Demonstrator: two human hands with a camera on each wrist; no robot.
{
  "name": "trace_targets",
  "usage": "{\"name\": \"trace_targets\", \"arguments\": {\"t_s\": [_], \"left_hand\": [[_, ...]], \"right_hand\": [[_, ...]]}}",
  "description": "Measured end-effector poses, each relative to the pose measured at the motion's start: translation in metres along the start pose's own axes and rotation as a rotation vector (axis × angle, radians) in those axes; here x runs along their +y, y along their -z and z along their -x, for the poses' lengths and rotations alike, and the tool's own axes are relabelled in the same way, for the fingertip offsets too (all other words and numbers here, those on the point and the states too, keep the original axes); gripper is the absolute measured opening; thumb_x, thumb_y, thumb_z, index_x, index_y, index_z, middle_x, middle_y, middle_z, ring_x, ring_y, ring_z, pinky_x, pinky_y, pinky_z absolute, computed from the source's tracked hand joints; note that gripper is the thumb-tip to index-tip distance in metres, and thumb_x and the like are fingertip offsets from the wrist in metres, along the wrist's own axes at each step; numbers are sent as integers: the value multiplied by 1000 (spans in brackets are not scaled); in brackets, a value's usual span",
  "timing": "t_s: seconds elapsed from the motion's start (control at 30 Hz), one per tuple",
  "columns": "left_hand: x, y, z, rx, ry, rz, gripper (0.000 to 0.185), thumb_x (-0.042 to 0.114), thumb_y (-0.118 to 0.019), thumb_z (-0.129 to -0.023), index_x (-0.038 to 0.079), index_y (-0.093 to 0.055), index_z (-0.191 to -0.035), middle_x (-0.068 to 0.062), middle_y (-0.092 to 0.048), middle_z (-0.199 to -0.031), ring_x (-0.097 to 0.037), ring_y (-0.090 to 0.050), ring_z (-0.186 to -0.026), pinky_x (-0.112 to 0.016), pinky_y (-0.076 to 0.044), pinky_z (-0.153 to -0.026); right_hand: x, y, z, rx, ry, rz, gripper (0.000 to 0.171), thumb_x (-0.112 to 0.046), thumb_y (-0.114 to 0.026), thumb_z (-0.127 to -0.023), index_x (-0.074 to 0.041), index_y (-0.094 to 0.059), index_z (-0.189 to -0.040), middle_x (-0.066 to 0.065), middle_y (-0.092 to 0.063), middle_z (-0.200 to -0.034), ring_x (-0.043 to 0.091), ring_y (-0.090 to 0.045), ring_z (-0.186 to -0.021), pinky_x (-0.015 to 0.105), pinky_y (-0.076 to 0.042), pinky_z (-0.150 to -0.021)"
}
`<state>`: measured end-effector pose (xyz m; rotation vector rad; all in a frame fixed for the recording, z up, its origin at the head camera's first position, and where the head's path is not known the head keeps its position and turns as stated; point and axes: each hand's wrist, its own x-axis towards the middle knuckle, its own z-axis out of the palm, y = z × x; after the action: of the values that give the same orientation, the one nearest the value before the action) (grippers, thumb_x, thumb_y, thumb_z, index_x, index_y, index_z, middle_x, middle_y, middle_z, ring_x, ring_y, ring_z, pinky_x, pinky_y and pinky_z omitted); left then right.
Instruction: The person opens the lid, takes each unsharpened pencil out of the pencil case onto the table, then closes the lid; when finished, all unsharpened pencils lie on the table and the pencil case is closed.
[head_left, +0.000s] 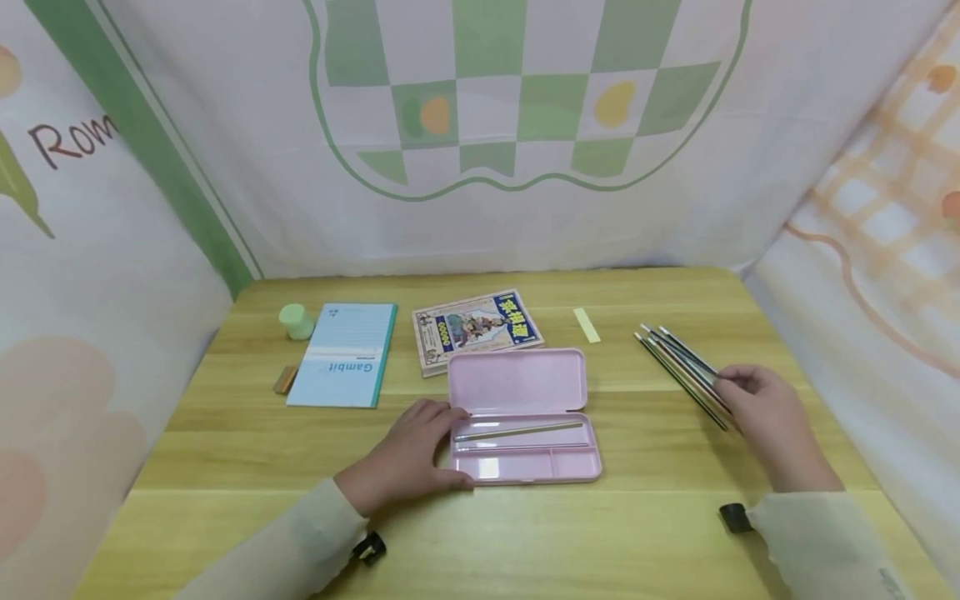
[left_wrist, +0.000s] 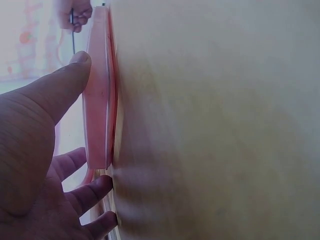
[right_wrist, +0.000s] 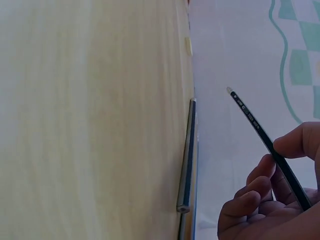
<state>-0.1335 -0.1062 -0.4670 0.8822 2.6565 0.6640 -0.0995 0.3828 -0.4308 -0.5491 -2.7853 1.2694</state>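
Observation:
An open pink pencil case (head_left: 517, 383) lies mid-table, with a slim silver stick (head_left: 517, 431) in its tray. My left hand (head_left: 416, 454) holds the tray's left end between the thumb in front and the fingers behind. In the left wrist view the thumb (left_wrist: 75, 67) lies along the pencil case (left_wrist: 97, 100). Several dark pencils (head_left: 678, 362) lie at the right. My right hand (head_left: 765, 408) is at their near ends. In the right wrist view the right hand (right_wrist: 265, 205) pinches one dark pencil (right_wrist: 260, 132), lifted off the table. Other pencils (right_wrist: 188, 155) stay flat.
A blue notebook (head_left: 345, 354), a green cylinder (head_left: 296, 321) and a small brown block (head_left: 285, 379) sit at the left. A comic book (head_left: 476, 329) lies behind the case, with a yellow strip (head_left: 587, 325) to its right. Cloth walls close three sides.

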Motion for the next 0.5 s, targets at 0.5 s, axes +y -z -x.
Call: {"name": "trace_targets", "arguments": {"t_s": [0.5], "left_hand": [[2, 1, 1, -4, 5, 6, 97, 72, -77, -77, 25, -45, -156, -2, -47, -155, -24, -37, -144, -49, -25, -125]], "right_hand": [[14, 1, -9, -90, -34, 75, 63, -49, -55, -104, 4, -53, -140, 29, -54, -140, 35, -53, -114, 33, -45, -80]]}}
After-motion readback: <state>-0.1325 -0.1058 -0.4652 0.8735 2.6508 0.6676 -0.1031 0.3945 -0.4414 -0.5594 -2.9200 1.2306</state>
